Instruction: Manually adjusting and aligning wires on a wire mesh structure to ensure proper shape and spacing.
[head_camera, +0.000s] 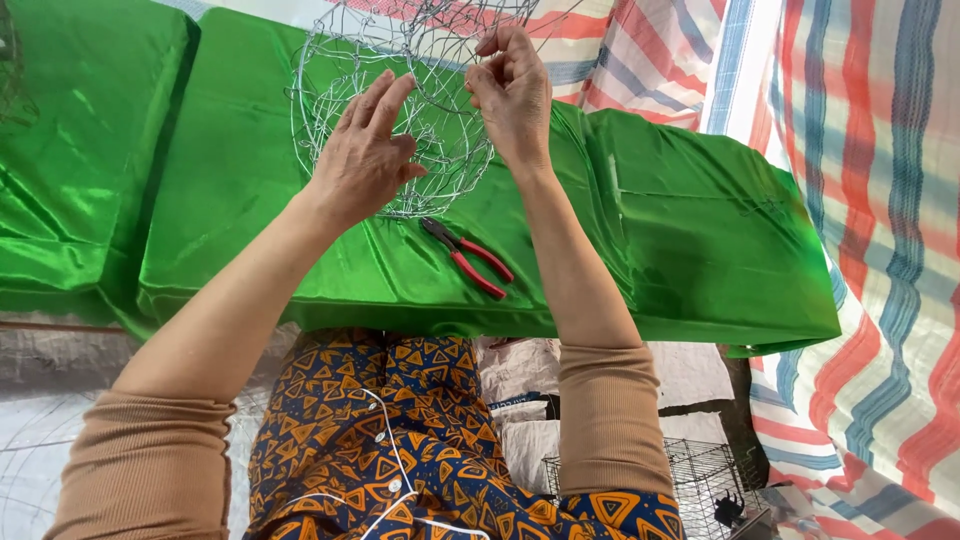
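A round wire mesh basket (330, 70) is tilted up over a table draped in shiny green cloth (680, 220). My left hand (365, 155) rests against the basket's wire wall, fingers spread on the mesh. My right hand (512, 90) pinches a strand of wire at the basket's right side, fingertips closed on it. Red-handled pliers (468, 258) lie on the green cloth just below the basket, between my forearms, touched by neither hand.
A second green-draped surface (70, 150) stands at the left. Striped red, blue and white tarpaulin (880, 200) hangs at the right and back. A dark wire cage (700, 480) and white sacks (520, 380) sit on the floor beside my patterned lap.
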